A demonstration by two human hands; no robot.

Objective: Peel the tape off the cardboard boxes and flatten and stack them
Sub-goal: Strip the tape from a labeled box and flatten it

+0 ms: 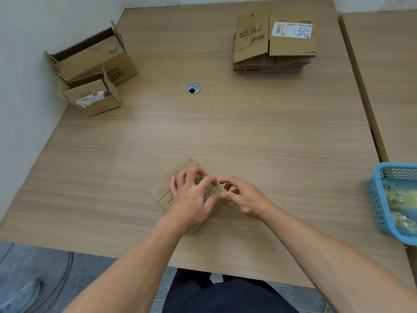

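Left hand (191, 197) pins the small box (167, 184), fingers curled; right hand (243, 197) pinches what seems the tape (221, 189) end. Peeling begins; next needs a steady pull.

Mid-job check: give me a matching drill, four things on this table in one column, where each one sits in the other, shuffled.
Things:
1. flattened stack
2. open boxes
3. blue basket
4. small box

Places:
A. near side, at the right edge
B. near centre, under the left hand
C. far left corner
D. far side, to the right

Pairs: 1-D, 2-C, 3-A, 4-B
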